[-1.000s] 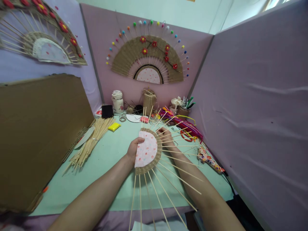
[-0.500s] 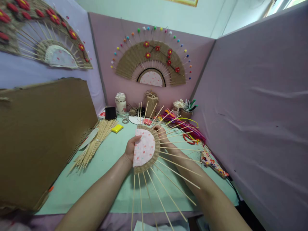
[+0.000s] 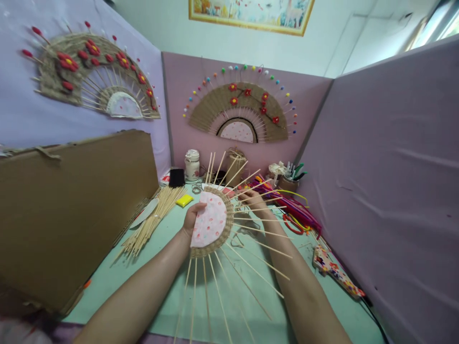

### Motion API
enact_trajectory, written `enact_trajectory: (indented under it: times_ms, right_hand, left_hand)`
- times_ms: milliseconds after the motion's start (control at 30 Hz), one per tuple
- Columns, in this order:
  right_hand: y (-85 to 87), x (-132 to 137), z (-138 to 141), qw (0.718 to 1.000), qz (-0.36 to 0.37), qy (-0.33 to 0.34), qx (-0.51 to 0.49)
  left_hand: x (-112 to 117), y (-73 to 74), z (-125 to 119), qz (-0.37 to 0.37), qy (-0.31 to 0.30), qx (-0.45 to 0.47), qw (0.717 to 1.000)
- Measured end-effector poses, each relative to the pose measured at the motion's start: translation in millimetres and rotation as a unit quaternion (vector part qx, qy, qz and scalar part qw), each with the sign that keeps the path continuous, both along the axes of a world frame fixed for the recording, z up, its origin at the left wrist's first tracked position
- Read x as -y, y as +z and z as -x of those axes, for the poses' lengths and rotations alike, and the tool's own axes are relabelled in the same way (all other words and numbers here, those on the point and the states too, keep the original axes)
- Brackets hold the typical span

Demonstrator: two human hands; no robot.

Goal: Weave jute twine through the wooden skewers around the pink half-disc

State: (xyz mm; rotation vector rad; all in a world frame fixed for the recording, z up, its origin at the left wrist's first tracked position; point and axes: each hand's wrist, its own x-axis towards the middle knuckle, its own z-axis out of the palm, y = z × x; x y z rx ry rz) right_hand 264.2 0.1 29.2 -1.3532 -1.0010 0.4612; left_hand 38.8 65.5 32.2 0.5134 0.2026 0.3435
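My left hand (image 3: 191, 219) grips the straight edge of a half-made fan (image 3: 210, 224), a pink dotted half-disc ringed with woven jute, held upright above the green table (image 3: 161, 253). Thin bamboo sticks (image 3: 251, 241) radiate from its rim. My right hand (image 3: 252, 198) reaches behind the upper sticks with its fingers pinched together, apparently on a strand of jute twine; what it pinches is too thin to make out clearly.
A bundle of loose bamboo sticks (image 3: 152, 222) lies left on the table beside a big cardboard sheet (image 3: 68, 205). At the back stand a white jar (image 3: 192, 165), a twine spool (image 3: 235, 166), a tool cup (image 3: 287, 180) and coloured pipe cleaners (image 3: 297, 208). A patterned glue gun (image 3: 335, 270) lies at the right. Finished fans hang on the walls.
The view has tilted up and to the left. Both hands and the fan stay together, the fan shifted slightly left in view, with my right hand still working behind the upper sticks.
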Motion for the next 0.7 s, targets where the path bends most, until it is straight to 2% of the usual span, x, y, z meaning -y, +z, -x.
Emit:
enact_trajectory:
  times_ms: [133, 267, 367, 433, 533, 633, 700]
  right_hand:
    - [-12.6, 4.8, -21.5, 0.997, 0.047, 0.052, -0.025]
    - [-15.9, 7.3, -33.9, 0.998, 0.056, 0.013, -0.032]
    - [-11.6, 8.1, -31.3, 0.997, 0.066, -0.020, 0.027]
    - [-6.9, 6.3, -21.8, 0.994, 0.080, -0.013, 0.079]
    - [0.7, 2.8, 1.7, 0.977, 0.122, 0.076, 0.158]
    - [3.3, 2.4, 28.1, 0.932, 0.177, 0.206, 0.238]
    - [-1.3, 1.9, 43.3, 0.907, 0.206, 0.247, 0.270]
  left_hand:
    - [-11.3, -5.7, 14.2, 0.012, 0.091, 0.000, 0.996]
    - [-23.9, -8.9, 28.3, 0.011, 0.137, 0.046, 0.989]
    - [-28.6, -6.8, 35.2, -0.004, 0.167, 0.090, 0.982]
    - [-29.4, -4.1, 37.7, -0.018, 0.183, 0.113, 0.976]
    - [-30.3, -1.3, 39.7, -0.040, 0.194, 0.133, 0.971]
    - [-32.7, -1.6, 41.0, -0.049, 0.215, 0.140, 0.965]
    - [-34.7, -2.6, 42.3, -0.055, 0.226, 0.144, 0.962]
